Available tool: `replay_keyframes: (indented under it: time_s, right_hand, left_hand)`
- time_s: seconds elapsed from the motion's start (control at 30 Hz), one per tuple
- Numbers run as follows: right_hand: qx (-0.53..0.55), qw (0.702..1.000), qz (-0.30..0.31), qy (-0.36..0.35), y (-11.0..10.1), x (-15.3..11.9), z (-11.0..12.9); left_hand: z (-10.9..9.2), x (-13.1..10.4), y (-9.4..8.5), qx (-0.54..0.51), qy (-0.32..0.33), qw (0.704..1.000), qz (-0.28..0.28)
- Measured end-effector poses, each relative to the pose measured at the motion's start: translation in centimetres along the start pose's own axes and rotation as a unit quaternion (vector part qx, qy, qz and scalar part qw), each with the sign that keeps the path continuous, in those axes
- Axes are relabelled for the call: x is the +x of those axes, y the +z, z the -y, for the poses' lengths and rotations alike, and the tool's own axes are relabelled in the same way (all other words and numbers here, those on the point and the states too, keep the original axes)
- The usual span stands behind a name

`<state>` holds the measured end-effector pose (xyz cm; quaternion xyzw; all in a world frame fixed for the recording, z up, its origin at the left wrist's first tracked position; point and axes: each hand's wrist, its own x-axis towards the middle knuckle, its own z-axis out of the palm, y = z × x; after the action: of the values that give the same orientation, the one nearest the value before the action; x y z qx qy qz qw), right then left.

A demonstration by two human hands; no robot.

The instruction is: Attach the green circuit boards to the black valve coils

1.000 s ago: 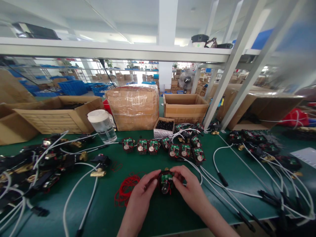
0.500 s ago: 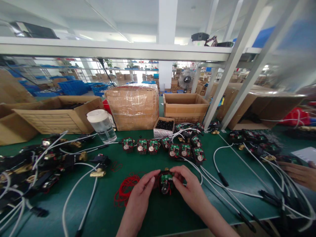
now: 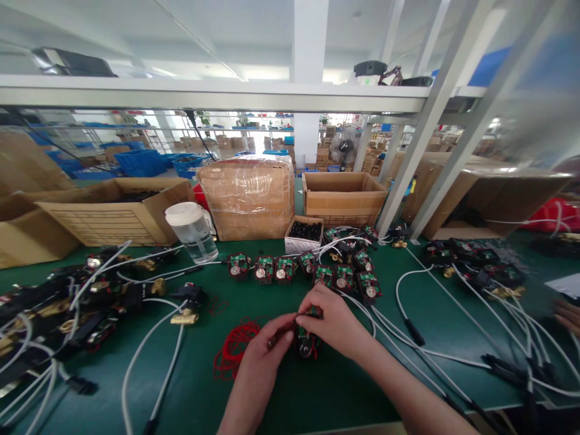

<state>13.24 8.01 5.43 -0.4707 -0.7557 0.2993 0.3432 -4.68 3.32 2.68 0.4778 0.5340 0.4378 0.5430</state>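
Note:
A small black housing with a green circuit board (image 3: 305, 347) lies on the green bench before me, partly covered by my fingers. My left hand (image 3: 265, 356) grips its upper left edge between thumb and fingers. Reaching over its top, my right hand (image 3: 333, 320) has thumb and forefinger pinched at the upper left corner; what sits between those fingertips is too small to make out. Beside my left hand lies a tangled heap of thin red rings (image 3: 238, 344). Several similar housings (image 3: 284, 270) with boards and round silver parts stand in a row behind.
Housings with brass valves (image 3: 185, 316) and white cables crowd the left. More cables (image 3: 435, 356) cross the right side, where another person's hand (image 3: 566, 314) shows. A water jug (image 3: 193, 232), a small box of black parts (image 3: 304, 235) and cartons (image 3: 247, 196) line the back.
My right hand has moved left across the top of the housing, its fingertips now close to my left ones. The other person's hand has shifted right. The view has turned slightly.

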Motion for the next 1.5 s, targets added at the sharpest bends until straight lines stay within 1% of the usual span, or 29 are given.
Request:
replay_keyframes:
  time_s: [0.1,0.23,0.4,0.63,0.7,0.93,1.0,1.1,1.2,1.33,1.4,1.5]
  right_hand:
    - [0.013,1.000,-0.002,0.004,0.1,-0.1,-0.1]
    - [0.012,1.000,-0.006,0.002,0.1,-0.3,-0.1]
    - [0.003,1.000,-0.013,-0.012,0.1,-0.3,0.1]
    - [-0.005,1.000,-0.012,-0.023,0.5,-0.5,0.1]
    - [-0.006,1.000,-0.016,-0.024,0.5,-0.5,0.1]
    - [-0.005,1.000,-0.019,-0.014,0.6,-0.6,0.2]
    - [-0.005,1.000,-0.021,-0.015,0.5,-0.7,0.2]
    - [0.002,1.000,-0.022,-0.020,0.2,-0.9,0.1]
    - [0.021,0.999,-0.045,-0.011,-0.5,-1.6,-0.3]
    - [0.024,0.994,-0.095,0.039,-1.3,-3.6,-1.6]
    - [0.034,0.993,-0.097,0.066,-1.2,-4.9,-2.3]
    - [0.059,0.990,-0.078,0.105,-0.4,-6.6,-2.8]
  left_hand:
    - [0.2,0.1,0.0,-0.011,-0.007,1.000,0.005]
    - [0.1,0.1,0.1,-0.021,-0.017,1.000,-0.001]
    - [0.0,0.1,0.3,-0.021,-0.011,1.000,-0.013]
    - [0.6,0.1,0.4,-0.006,-0.003,1.000,-0.025]
    - [0.8,0.0,0.3,-0.006,-0.004,1.000,-0.017]
    - [1.3,0.2,-0.2,-0.042,-0.012,0.998,0.036]
    - [1.3,0.3,-0.3,-0.039,-0.009,0.998,0.044]
    - [1.3,0.2,-0.3,-0.028,-0.005,0.999,0.039]
    - [1.2,0.0,-0.1,-0.007,0.000,1.000,0.024]
    - [1.2,-0.4,0.1,0.026,0.007,1.000,0.003]
    - [1.3,-0.5,0.2,0.036,0.006,0.999,0.000]
    - [1.4,-0.6,0.2,0.035,0.003,0.999,0.001]
